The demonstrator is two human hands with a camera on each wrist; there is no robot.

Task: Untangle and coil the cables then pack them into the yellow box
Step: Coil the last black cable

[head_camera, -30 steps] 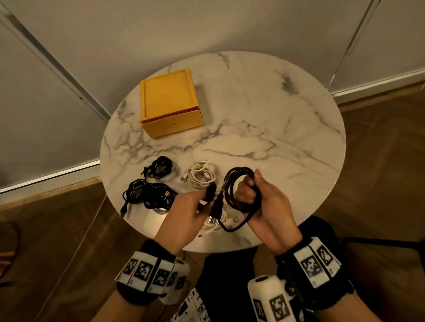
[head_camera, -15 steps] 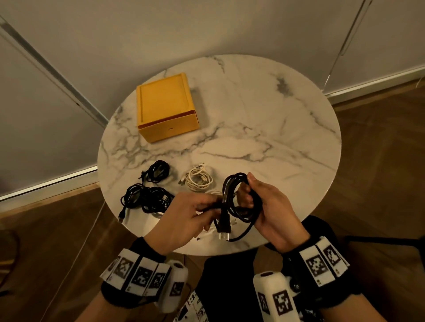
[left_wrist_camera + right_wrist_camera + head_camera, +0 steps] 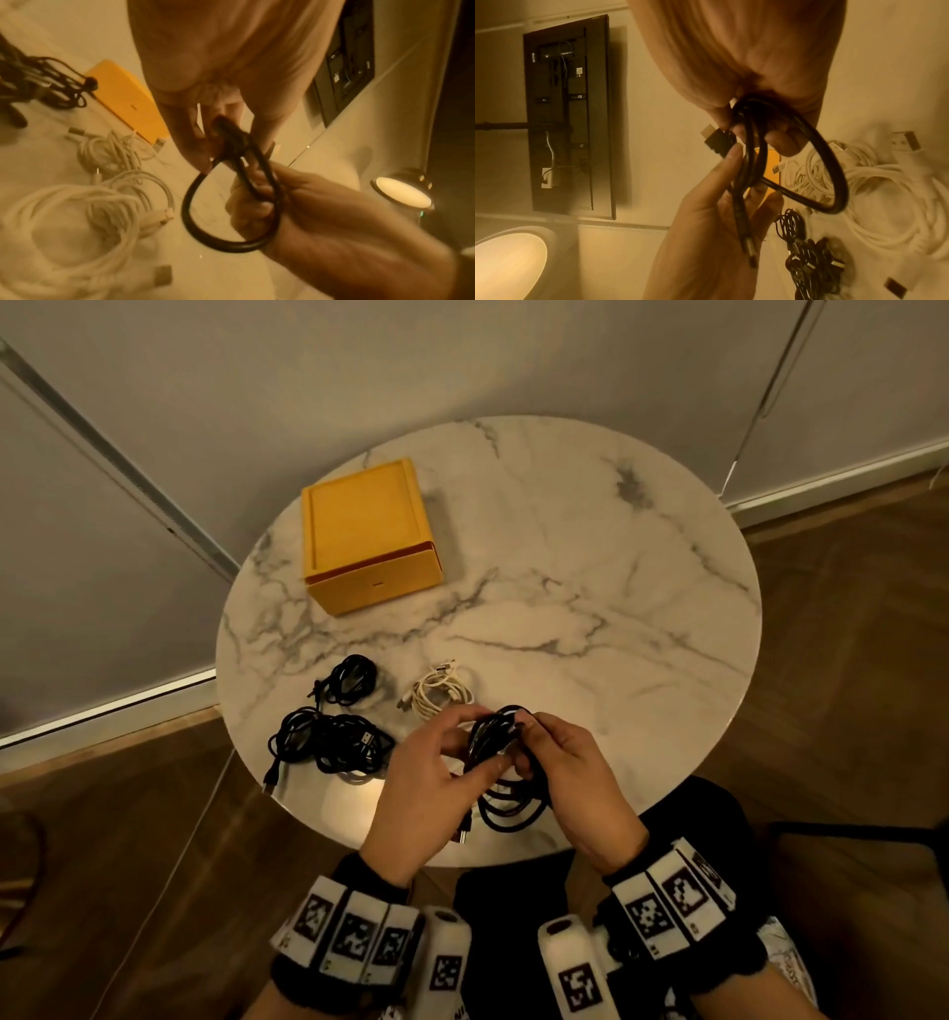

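A thick black cable (image 3: 506, 775) is held above the near edge of the table (image 3: 590, 588), on the near side of the yellow box (image 3: 367, 534). Compared with a second ago, its loops have been drawn tighter and the loose plug end, which then hung free between the hands, is now pressed against the coil. The left hand (image 3: 426, 793) has been brought in from the side; its grip is pinching the plug and the strands next to it, as is shown in the right wrist view. The right hand (image 3: 575, 773) is curled round the top of the coil, its grip closed on the bundled loops. This is judged to mean that the coiling of this cable is nearly done and that the end is being tucked or wrapped to stop it springing open.

Nearer than the box, a small black coil (image 3: 349, 679), a larger black bundle (image 3: 334, 744) and a white coil (image 3: 441, 694) are laid on the table. More white cable (image 3: 85, 213) is seen close under the hands in the left wrist view. The box is seen with its lid on, so nothing appears packed yet.
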